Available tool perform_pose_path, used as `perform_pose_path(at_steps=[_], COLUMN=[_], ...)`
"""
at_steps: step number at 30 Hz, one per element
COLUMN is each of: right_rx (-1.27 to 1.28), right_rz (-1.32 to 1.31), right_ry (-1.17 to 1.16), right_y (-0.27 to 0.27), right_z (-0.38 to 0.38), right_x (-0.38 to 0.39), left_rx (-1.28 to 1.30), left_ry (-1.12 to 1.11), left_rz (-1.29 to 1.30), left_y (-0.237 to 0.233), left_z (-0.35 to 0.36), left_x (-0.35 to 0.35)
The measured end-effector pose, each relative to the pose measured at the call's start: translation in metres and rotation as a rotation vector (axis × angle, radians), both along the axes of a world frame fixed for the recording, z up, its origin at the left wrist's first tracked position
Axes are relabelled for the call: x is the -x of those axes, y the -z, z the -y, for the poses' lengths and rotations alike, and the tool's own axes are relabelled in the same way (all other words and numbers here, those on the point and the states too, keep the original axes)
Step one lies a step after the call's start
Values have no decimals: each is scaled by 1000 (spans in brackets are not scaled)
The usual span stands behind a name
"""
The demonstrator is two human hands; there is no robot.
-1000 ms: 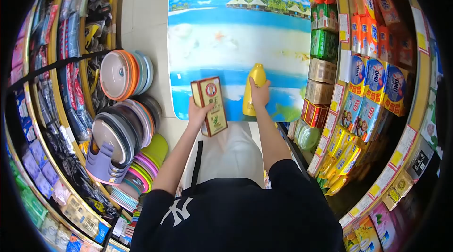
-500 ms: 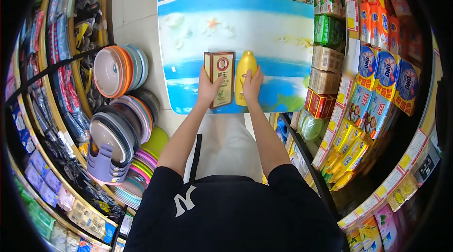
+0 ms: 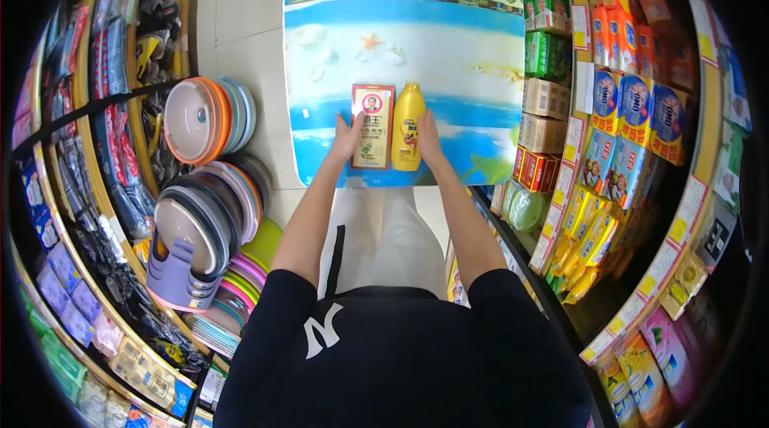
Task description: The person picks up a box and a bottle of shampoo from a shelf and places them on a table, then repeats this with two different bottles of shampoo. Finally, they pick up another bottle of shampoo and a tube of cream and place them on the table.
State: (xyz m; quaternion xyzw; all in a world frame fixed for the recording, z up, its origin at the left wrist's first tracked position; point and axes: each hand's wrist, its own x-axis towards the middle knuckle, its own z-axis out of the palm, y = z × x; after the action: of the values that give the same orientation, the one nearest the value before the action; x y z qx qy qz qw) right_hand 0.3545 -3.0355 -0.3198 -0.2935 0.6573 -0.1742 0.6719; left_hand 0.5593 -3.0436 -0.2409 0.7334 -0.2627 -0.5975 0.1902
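The person's left hand [image 3: 346, 138] lies flat, with its fingers stretched along the outer side of the red-brown box [image 3: 372, 125]. It touches the box but is not closed round it. The right hand [image 3: 427, 138] does the same on the outer side of the yellow bottle [image 3: 407, 127], with long, loose fingers that touch but do not grip. Both things lie flat on the desk [image 3: 473, 44], right between the two hands. They are so close that they seem to touch each other.

The step in hand looks like setting the box and the bottle neatly side by side. To do it well, the hands should push softly and evenly from both sides. Then neither thing turns crooked or slides over the other. The bottle is rounded and may roll, so the right hand should sit low against it and let go slowly. The box is flat and will likely lie where it is put.

The box is long and thin, with a round picture at the end far from the hands and a pale label nearer the hands. The bottle is bright yellow. Its narrow cap end points away from the hands, and there is some small print on its front.

The desk top shows a beach, blue sea and a starfish. Out past the right hand are shelves of soap packets [image 3: 637, 112]. Out past the left hand are stacks of bowls [image 3: 204, 120].
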Motion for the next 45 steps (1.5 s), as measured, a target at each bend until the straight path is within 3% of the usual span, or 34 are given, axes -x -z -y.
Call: perform_pose_path(at_steps=[1,2,5,8,9,11,12,14,16,17,20,23,24,26,28,31,34,38,41,42,43,45], right_rx=[212,422,421,506,499,482,304,-55,63,121,291,223,221,209,316,238,290,162,97,89,81,560], right_rz=[-355,-711,-790,-808,-811,-826,-758,-602,-692,-718,-791,-642,-602,-589,-591,-525,-404,-305,-239,-217,-195,-396], right_ry=[-266,-531,-862,-1063,-1151,-1326,-1424,-1593,-1200,-1010,-733,-708,-883,-897,-722,-618,-604,-341,-162,-135,-108,-1039], right_y=[-20,-41,-128,-158,-166,-181,-198,-243,-233,-220,-161,-157,-158,-135,-180,-197,-198,-204,-170,-157,-140,-67], right_z=[-5,-13,-18,-53,-68,-93,-100,-105,-142,-162,-184,-163,-152,-139,-125,-105,-101,-109,-130,-138,-147,-171], right_x=[2,6,18,43,50,61,57,48,52,56,79,78,79,84,61,39,31,54,90,99,110,142], left_rx=[-36,-129,-210,-244,-51,-112,-367,-82,93,47,49,93,118,151,170,-6,46,144,198,209,201,185], left_ry=[68,281,331,560,672,535,278,377,578,665,658,544,498,417,331,83,95,143,349,251,257,269], left_rz=[77,116,41,65,27,11,33,334,317,415,456,396,355,281,153,-46,-58,-95,113,-39,3,86], left_y=[-1,-5,-4,-19,-5,-28,-56,-45,-25,-51,-58,-32,-24,-27,-50,-49,-56,-45,-37,12,24,35], left_z=[-1,-4,-31,-77,-113,-146,-152,-197,-237,-241,-260,-254,-248,-224,-195,-159,-139,-145,-157,-170,-177,-185], left_x=[-13,-31,-79,-125,-147,-156,-149,-159,-164,-150,-133,-138,-139,-139,-138,-135,-124,-104,-97,-104,-106,-109])
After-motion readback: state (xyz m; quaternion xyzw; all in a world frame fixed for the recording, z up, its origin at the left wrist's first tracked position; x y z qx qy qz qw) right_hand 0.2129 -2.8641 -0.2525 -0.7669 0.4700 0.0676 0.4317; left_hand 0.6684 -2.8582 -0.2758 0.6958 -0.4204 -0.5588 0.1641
